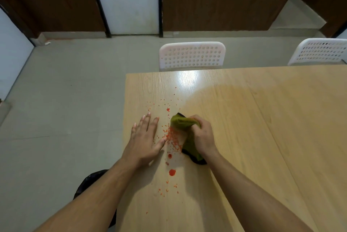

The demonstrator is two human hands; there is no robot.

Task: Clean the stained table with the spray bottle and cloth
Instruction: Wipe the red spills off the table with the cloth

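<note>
A light wooden table [244, 119] carries red stains [171, 172], scattered as drops and specks near its left edge. My right hand [203, 134] grips a bunched olive-green cloth [181, 122] and holds it down on the table, right beside the densest patch of red specks. My left hand [144, 136] lies flat on the table with straight fingers, just left of the stains, its thumb touching the specks. No spray bottle is in view.
Two white perforated chairs, one [192, 55] and another [319, 50], stand at the table's far edge. Grey floor runs to the left of the table. A dark object [90, 181] lies on the floor beneath my left forearm. Brown panelled walls stand behind.
</note>
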